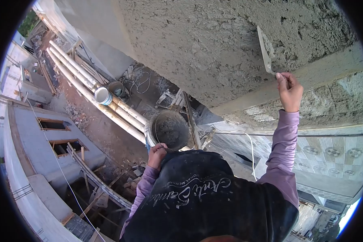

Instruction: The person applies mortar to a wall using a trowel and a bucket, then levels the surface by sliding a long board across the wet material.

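Note:
My right hand [290, 91] is closed round the handle of a trowel [265, 52], whose blade lies against rough wet mortar on the wall [213, 44]. Beside my body, my left hand [157, 155] is closed at the near rim of a dark bucket [171, 130] with grey mortar inside. What its fingers grip there is too small to make out. A smoother band of plaster [246, 97] runs below the blade.
Long pale pipes [121, 123] run below on the left, with a small white bucket [103, 96] on them. Wooden planks [191, 121] stand by the mortar bucket. Patterned tiles [330, 155] cover the right side. Window openings [66, 147] show at lower left.

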`<state>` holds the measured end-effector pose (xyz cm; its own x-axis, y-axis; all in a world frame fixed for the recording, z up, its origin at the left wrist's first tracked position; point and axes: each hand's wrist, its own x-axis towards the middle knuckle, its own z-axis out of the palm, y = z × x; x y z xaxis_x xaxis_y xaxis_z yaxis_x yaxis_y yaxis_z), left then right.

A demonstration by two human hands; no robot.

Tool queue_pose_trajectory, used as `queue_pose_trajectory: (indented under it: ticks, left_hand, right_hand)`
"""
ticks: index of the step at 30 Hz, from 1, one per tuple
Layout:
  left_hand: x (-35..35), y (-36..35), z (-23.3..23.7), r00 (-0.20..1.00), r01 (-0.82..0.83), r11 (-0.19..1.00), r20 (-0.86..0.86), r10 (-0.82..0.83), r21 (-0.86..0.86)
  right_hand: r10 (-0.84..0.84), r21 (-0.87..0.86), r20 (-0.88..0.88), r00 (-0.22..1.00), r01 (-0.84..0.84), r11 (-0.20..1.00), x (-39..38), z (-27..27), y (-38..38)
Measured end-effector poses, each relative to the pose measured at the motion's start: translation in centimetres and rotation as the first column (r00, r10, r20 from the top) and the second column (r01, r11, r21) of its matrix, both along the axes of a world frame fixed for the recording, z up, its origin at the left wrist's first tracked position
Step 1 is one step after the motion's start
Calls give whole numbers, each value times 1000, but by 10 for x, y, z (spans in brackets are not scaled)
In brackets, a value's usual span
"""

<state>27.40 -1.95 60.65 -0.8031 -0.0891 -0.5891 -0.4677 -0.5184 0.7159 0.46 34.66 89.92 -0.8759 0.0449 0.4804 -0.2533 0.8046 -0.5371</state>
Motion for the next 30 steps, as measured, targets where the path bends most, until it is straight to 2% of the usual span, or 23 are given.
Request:
queue_pose_trajectory:
  ticks: [2,3,6,8,10,12,13,14,16,17,18,19,20,21,23,25,26,27,28,29,30]
  left_hand:
    - [7,-6,-5,997,68,998,41,-68,12]
    - [7,-8,-8,993,103,994,56,-104,19]
    - [8,-6,-8,993,96,995,66,-96,-1]
    - [7,-3,-6,995,67,998,71,-68,6]
    - [7,-1,-7,998,36,999,53,-36,-7]
    - [6,4,-7,1000,5,1000,16,-4,-31]
    - [4,18,-5,958,-275,950,125,258,149]
    - [9,17,-25,975,-220,967,60,214,131]
    - [19,15,-63,989,-121,989,-71,127,84]
    - [16,11,-41,998,-54,997,-25,56,60]
    - [14,6,-19,1000,12,999,27,-13,36]
    - [14,7,-5,999,-6,1000,33,5,25]
    - [25,2,-4,998,49,998,46,-47,-38]
    - [28,-3,-8,996,88,991,40,-84,-104]
    - [19,1,-2,994,104,974,-21,-110,-201]
    - [26,4,5,987,155,966,-17,-162,-208]
    - [12,7,2,981,163,962,-66,-182,-220]
    - [7,8,-4,981,153,959,-77,-176,-237]
    - [8,7,-12,982,142,956,-83,-168,-256]
    - [6,5,-12,979,175,955,-62,-195,-240]
    - [6,3,-10,976,205,953,-33,-217,-224]
  right_hand:
    - [-26,273,-167,986,72,959,18,12,-4]
    - [37,357,-235,971,51,933,22,7,-6]
    - [138,500,-128,982,-56,864,46,-8,-30]
    - [309,446,41,950,-294,845,65,-19,-55]
    - [517,253,258,816,-573,779,86,-18,-83]
    - [727,-74,449,519,-789,610,95,3,-106]
    - [805,-254,492,331,-830,496,96,8,-110]
    - [827,-444,540,155,-782,437,88,2,-109]
    - [832,-763,513,-210,-556,330,53,-25,-103]
    - [786,-803,569,-242,-372,466,33,-52,-86]
    - [724,-633,683,91,-419,650,33,-72,-61]
    - [581,-448,704,408,-380,809,41,-92,-33]
    - [384,-261,623,682,-282,923,44,-106,-15]
    - [165,-103,431,887,-133,986,36,-110,-14]
    - [220,-209,439,871,-139,968,80,-109,-14]
    - [327,45,487,810,-398,916,93,-122,-27]
    - [245,176,603,759,-426,887,94,-133,-39]
    - [202,259,702,683,-509,821,91,-150,-49]
    - [185,311,788,587,-639,704,85,-171,-61]
    - [158,301,867,472,-750,589,79,-209,-73]
    - [150,274,895,421,-781,561,82,-216,-97]
